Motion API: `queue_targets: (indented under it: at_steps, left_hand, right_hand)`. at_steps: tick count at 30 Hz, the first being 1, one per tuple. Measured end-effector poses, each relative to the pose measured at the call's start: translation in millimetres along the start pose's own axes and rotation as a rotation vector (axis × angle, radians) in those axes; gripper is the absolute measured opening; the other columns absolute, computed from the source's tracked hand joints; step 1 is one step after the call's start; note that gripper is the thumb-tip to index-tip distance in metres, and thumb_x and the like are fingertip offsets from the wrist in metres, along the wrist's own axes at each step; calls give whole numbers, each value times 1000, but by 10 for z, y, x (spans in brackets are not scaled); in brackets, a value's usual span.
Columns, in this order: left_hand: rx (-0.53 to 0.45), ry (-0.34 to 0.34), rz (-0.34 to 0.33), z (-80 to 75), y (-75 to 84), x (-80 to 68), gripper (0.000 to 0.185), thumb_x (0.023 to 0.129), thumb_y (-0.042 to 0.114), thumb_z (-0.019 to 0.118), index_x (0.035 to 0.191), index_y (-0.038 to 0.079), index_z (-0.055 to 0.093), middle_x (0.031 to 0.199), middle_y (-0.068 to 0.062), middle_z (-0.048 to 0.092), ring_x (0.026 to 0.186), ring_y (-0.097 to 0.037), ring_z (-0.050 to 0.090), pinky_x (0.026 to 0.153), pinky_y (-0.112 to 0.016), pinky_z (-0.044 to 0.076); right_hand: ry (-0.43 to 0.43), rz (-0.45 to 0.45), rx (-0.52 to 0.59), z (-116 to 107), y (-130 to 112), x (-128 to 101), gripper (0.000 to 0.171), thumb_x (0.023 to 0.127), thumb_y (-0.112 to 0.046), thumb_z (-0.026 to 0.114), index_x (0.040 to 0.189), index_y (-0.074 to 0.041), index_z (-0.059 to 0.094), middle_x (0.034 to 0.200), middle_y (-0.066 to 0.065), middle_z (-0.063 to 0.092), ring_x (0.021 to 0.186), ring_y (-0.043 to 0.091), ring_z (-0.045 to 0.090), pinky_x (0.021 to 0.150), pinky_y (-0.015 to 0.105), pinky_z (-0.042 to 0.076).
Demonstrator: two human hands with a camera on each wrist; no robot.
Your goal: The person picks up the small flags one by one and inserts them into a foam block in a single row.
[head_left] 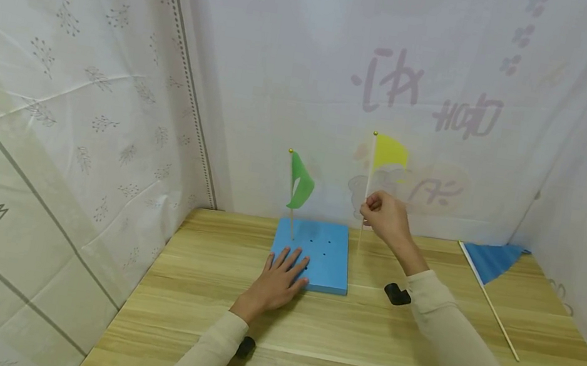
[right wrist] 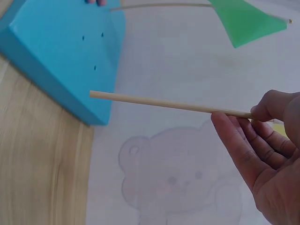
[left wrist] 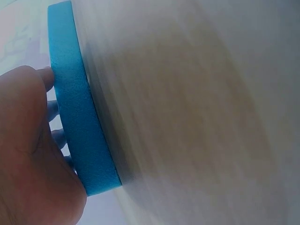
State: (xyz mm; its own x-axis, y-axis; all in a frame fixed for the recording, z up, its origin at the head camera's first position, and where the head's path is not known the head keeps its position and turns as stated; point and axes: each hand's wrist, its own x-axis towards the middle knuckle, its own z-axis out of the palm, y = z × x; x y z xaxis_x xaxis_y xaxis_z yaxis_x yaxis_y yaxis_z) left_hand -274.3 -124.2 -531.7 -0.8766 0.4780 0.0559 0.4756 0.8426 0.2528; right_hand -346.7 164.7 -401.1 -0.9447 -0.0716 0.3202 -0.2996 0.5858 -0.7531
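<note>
Yellow flag [head_left: 387, 151] is held upright just right of the blue foam block [head_left: 317, 256], stick pinched by right hand [head_left: 386, 217]. Left hand [head_left: 279, 277] is laid flat on block's near edge, fingers spread. Green flag [head_left: 301, 181] is planted in block's far left.

Wooden table [head_left: 360, 345] fills lower part of frame, light grain, planks running left to right. White printed cloth [head_left: 82, 113] hung all round as walls: leafy sprig pattern and "WARM" lettering at left, faint purple characters and bear print upper centre, flower at right edge. Soft even light, kinda washed out up top.
</note>
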Motion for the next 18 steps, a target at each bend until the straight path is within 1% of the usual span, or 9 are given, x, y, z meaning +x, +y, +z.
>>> queue_targets:
  at_steps: [8,13,18]
  left_hand:
    - [6,-13,-6,-9,7,3,62,116,47,38,170,18,31,179,-11,20,167,-41,13,131,-69,13]
    - [0,-10,-13,-1,5,4,62,116,47,38,170,18,31,179,-11,20,167,-40,13,132,-68,12]
    - [-3,-10,-14,-14,10,-5,62,116,47,38,170,18,32,179,-11,20,167,-40,13,131,-68,12]
  right_hand:
    - [-11,-19,35,142,-135,77,15,103,-15,65,103,-1,66,96,19,75,77,28,79,64,32,65]
    - [-22,-29,33,226,-186,116,14,104,-15,66,104,-1,67,97,19,76,78,27,79,66,33,65]
    - [-13,-52,30,308,-226,147,14,103,-15,67,103,-1,68,96,18,77,77,28,79,65,33,65]
